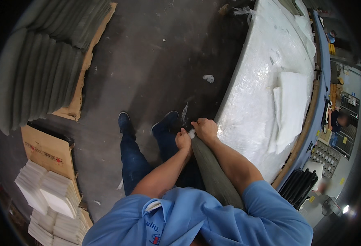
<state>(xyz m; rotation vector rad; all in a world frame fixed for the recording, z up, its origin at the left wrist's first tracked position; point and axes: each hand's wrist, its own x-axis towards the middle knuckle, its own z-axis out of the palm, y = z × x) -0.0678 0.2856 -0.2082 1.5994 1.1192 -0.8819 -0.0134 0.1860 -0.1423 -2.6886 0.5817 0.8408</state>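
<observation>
A long grey-green fabric piece (pixel 214 174) runs from my chest, between my forearms, down to my hands. At its far end a small white tuft (pixel 192 134) pokes out; I cannot tell if it is padding or plastic. My left hand (pixel 183 141) is closed at that end, on the tuft's left side. Fingers curled, my right hand (pixel 206 129) grips the fabric's edge on the other side, close to the white table. What lies inside the fingers is mostly hidden.
At right stands a long table (pixel 250 82) under clear wrap, bearing folded white padding (pixel 291 108). Grey-green cushions (pixel 41 74) are stacked far left on cardboard. White foam stacks (pixel 57 192) stand near left by a cardboard box (pixel 47 149). Plastic scraps (pixel 208 78) litter the floor.
</observation>
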